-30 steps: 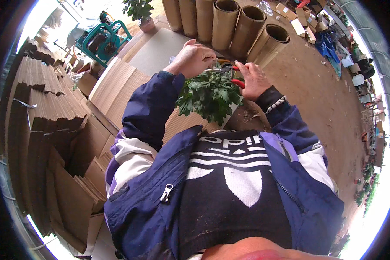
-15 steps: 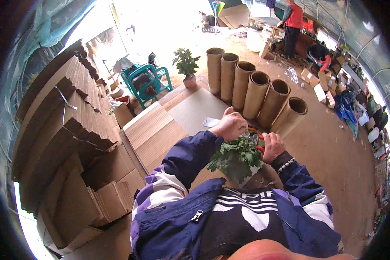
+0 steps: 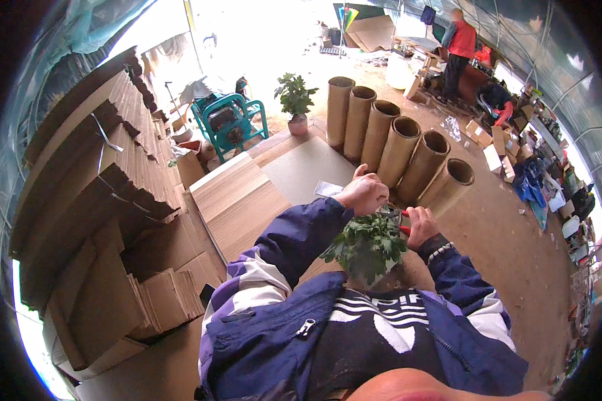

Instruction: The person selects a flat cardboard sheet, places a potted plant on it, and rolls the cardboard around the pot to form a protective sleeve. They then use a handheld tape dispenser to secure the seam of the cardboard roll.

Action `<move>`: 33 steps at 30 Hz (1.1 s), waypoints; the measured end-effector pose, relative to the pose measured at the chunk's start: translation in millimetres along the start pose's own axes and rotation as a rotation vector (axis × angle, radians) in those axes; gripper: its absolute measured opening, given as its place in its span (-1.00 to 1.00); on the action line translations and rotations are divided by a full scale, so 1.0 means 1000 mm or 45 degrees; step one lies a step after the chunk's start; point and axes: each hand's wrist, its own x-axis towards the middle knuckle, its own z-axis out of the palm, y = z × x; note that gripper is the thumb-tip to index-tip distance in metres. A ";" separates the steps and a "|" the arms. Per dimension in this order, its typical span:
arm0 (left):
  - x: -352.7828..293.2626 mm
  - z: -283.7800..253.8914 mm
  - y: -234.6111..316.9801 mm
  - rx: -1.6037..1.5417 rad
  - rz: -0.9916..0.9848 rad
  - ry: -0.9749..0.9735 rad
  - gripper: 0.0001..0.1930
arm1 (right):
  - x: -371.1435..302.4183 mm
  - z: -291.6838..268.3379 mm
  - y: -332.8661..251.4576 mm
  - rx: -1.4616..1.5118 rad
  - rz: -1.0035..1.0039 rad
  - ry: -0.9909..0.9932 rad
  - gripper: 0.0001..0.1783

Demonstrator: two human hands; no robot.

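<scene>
White lettering (image 3: 411, 304) is running across chest of black sweater (image 3: 354, 357), lower centre of frame, standing upside down; navy jacket (image 3: 261, 341) is cutting into its ends. White stripes (image 3: 381, 314) and large white leaf-shaped emblem (image 3: 396, 336) are sitting just below letters. White slip (image 3: 328, 188), at centre of frame, is showing too small for any print to be read. Cardboard boxes (image 3: 478, 134), upper right, are lying too far off for markings to be told.

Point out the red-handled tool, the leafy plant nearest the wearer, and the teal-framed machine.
Red-handled tool (image 3: 405, 230), head view: lower handle.
Leafy plant (image 3: 363, 245), head view: mid-foliage.
Teal-framed machine (image 3: 225, 123), head view: dark middle.
</scene>
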 end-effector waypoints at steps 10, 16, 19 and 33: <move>0.001 -0.001 0.000 0.153 -0.145 -0.023 -0.86 | 0.017 -0.015 0.004 -0.131 0.067 -0.311 -0.58; -0.002 -0.005 -0.001 0.196 -0.198 0.016 -0.84 | 0.011 -0.013 0.012 -0.063 0.078 -0.295 -0.76; -0.008 -0.022 0.000 0.186 -0.179 -0.010 -0.87 | 0.006 -0.006 0.029 -0.057 -0.020 -0.091 -0.70; -0.251 -0.051 0.054 -0.496 -1.198 0.888 -0.88 | -0.186 0.177 0.117 0.892 1.330 -0.567 -0.16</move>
